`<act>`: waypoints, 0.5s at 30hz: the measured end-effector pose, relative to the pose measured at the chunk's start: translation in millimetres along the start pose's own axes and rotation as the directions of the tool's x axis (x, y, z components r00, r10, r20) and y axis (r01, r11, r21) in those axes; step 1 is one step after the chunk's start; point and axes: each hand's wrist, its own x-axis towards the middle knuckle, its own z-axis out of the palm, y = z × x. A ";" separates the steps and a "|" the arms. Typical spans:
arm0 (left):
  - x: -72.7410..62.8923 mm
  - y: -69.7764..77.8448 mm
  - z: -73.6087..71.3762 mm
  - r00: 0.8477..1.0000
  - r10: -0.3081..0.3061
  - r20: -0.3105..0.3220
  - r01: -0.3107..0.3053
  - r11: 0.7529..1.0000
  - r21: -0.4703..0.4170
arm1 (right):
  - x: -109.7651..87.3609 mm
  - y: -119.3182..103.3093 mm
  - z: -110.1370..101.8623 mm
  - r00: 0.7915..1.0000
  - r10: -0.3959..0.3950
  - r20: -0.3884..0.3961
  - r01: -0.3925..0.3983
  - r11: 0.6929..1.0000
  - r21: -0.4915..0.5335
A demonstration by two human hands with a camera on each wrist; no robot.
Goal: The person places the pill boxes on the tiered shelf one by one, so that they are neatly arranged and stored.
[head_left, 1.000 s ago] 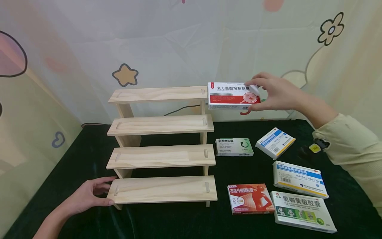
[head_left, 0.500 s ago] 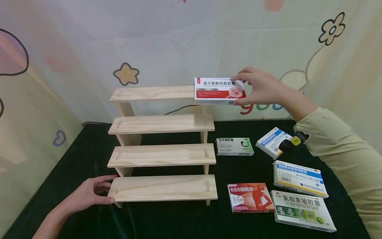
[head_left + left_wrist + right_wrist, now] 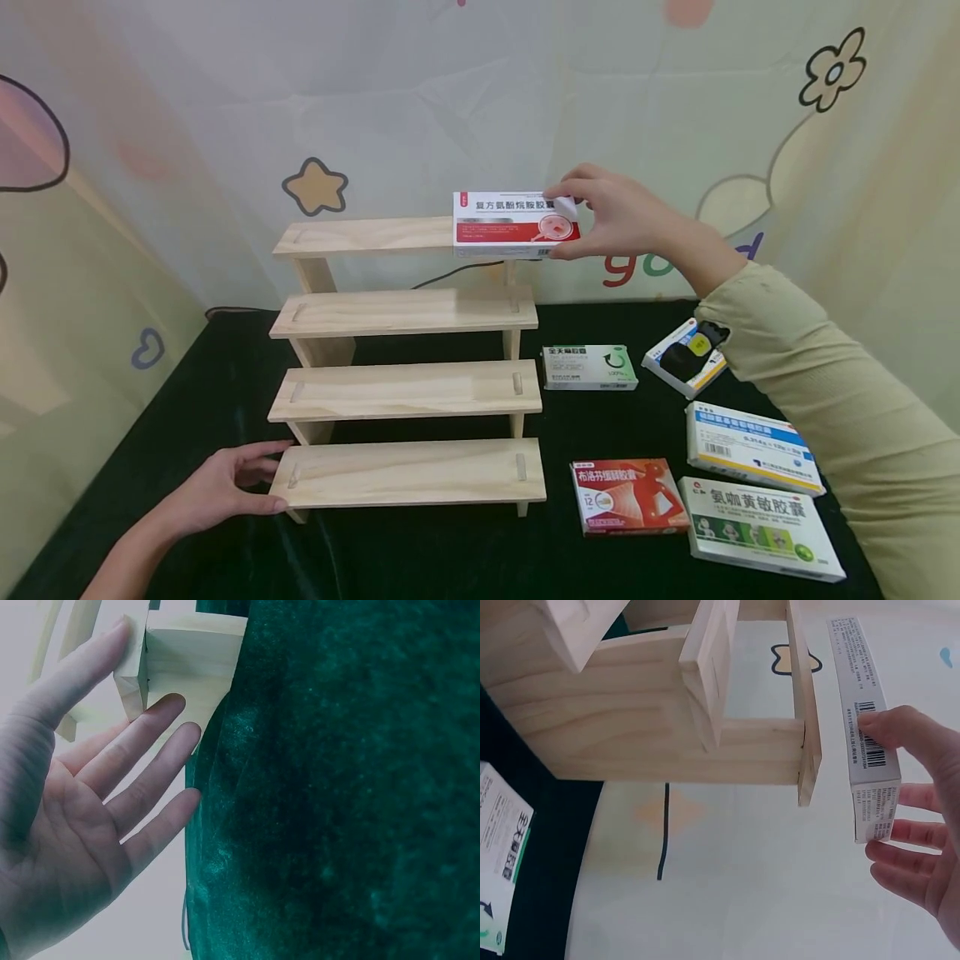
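Note:
A four-tier stepped wooden display rack (image 3: pixel 405 392) stands on dark green cloth. At its lowest shelf (image 3: pixel 412 475), my left hand (image 3: pixel 213 492) holds the left end between thumb and index finger, the other fingers stretched out loosely in the left wrist view. High on the right, my right hand (image 3: pixel 618 212) grips a white and red medicine box (image 3: pixel 491 227) by its right end, thumb below and fingers above. The box overlaps the right part of the top shelf (image 3: pixel 367 237) in the head view. In the right wrist view, a gap shows between box (image 3: pixel 866 727) and top shelf (image 3: pixel 804 705).
Right of the rack lie a green and white box (image 3: pixel 588 368), a small blue and white box (image 3: pixel 663 362) partly behind the wrist camera, a larger blue and white box (image 3: pixel 750 446), a red box (image 3: pixel 628 497) and a white and green box (image 3: pixel 761 529). A patterned curtain (image 3: pixel 450 108) hangs behind.
My right hand has carried the white and red medicine box leftward and slightly up, from beside the rack to over the top shelf's right part. My left hand stays at the lowest shelf.

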 end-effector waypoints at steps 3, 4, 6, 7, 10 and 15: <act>0.1 1.0 -0.7 1.000 0.009 -0.001 -0.009 1.000 0.008 | 4.6 -3.9 0.8 1.000 0.001 -0.003 -0.001 1.000 -0.004; 0.1 1.2 -0.8 1.000 0.011 0.000 -0.011 1.000 0.009 | 6.2 -5.2 1.4 1.000 0.002 -0.001 -0.002 1.000 -0.006; 0.3 1.7 -0.9 1.000 0.010 0.001 -0.010 1.000 0.013 | 8.9 -8.6 2.3 1.000 -0.002 0.003 0.002 1.000 -0.010; 0.3 1.9 -0.8 1.000 0.009 0.002 -0.009 1.000 0.013 | 10.3 -10.3 2.8 1.000 -0.002 0.005 0.002 1.000 -0.008; 0.3 2.1 -0.6 1.000 0.008 0.004 -0.008 1.000 0.014 | 15.0 -15.7 4.5 1.000 -0.014 0.005 0.014 1.000 -0.012; -0.1 1.7 -0.9 1.000 0.010 0.005 -0.010 1.000 0.017 | 23.9 -24.3 7.4 0.999 -0.032 0.001 0.032 0.999 -0.010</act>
